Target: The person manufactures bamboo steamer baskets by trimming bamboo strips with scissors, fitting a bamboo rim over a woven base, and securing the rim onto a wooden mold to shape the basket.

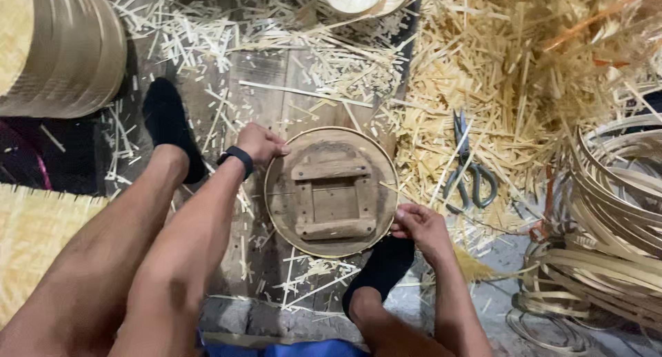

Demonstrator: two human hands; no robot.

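Observation:
A round wooden form (332,192) with a square block frame on its face lies on the plank floor, and a thin bamboo strip hoop (386,165) runs around its rim. My left hand (261,144), a black band on the wrist, grips the upper left edge of the disc. At the lower right edge, my right hand (418,225) pinches the hoop. Both my feet in black socks (167,125) rest on either side of the form.
Scissors (469,169) lie on a pile of bamboo offcuts (496,74) to the right. Coiled bamboo strips (607,226) fill the right side. A stack of round bamboo baskets (58,47) stands upper left; a woven mat (34,233) lies at left.

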